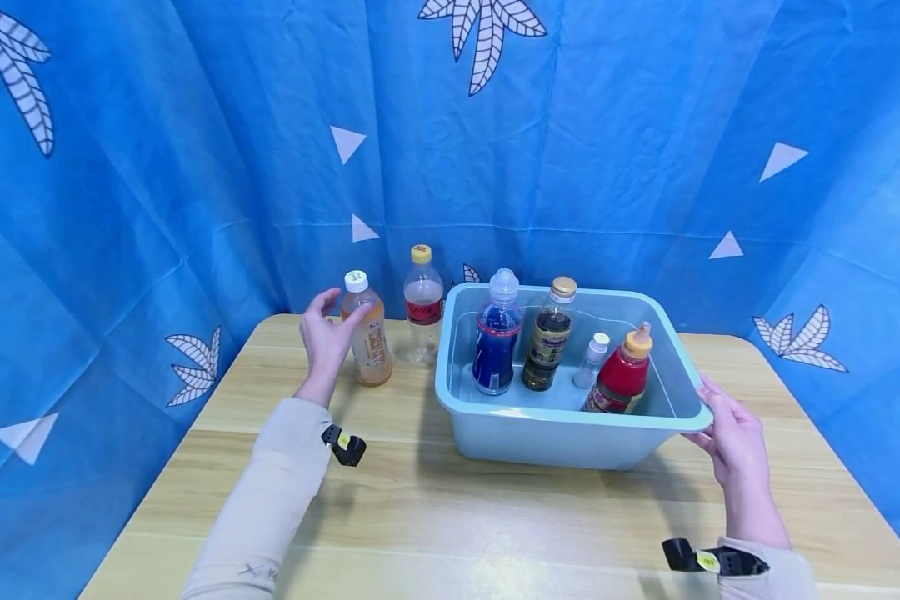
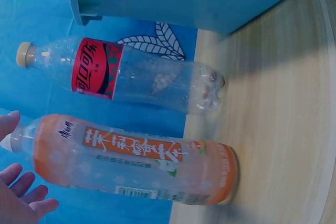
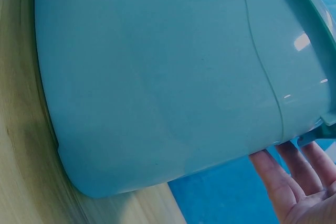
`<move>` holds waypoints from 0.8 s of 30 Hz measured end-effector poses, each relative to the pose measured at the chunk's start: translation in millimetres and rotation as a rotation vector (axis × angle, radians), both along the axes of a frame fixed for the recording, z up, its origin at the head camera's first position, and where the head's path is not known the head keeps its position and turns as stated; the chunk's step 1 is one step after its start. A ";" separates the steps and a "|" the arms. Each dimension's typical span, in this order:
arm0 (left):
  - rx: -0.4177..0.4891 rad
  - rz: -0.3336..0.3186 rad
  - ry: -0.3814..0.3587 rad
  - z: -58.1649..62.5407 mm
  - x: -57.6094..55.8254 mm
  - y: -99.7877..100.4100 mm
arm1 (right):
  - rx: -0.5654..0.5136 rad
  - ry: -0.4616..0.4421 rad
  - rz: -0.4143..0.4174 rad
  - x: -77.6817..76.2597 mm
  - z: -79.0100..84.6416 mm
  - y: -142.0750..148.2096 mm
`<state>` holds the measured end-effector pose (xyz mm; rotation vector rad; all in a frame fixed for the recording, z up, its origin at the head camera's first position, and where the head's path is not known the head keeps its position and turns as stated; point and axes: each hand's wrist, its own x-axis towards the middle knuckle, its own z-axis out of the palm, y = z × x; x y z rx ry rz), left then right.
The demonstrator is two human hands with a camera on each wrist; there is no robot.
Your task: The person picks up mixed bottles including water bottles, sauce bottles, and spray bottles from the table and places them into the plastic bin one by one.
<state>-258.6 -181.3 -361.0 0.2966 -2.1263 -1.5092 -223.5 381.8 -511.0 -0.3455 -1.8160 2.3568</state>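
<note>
**Surface Finishes**

The tub [image 1: 555,440] is showing uniform light blue. The tea bottle [image 1: 371,354] is carrying orange label panels, white characters and a white cap. The cola bottle [image 1: 424,312] is displaying a red label, black script and a yellow cap. The squeeze bottle [image 1: 624,375] is showing red beneath an orange-yellow top. The curtain [image 1: 607,125] is bearing white, black-veined leaves and white triangles on blue. The tabletop [image 1: 420,517] is exhibiting pale wood grain.
</note>
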 end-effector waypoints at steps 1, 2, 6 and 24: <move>0.003 0.002 0.003 -1.1 -1.7 -0.6 | -0.004 0.002 0.000 -0.2 -0.5 0.3; 0.004 0.007 0.005 -1.9 -3.3 -1.1 | -0.008 0.004 -0.001 -0.6 -1.2 0.8; 0.005 0.013 0.031 -3.2 -10.0 -2.9 | -0.010 0.011 -0.004 -1.5 -2.3 1.9; 0.043 -0.046 -0.048 5.1 -24.0 -3.1 | 0.011 0.000 -0.011 1.2 -3.7 0.8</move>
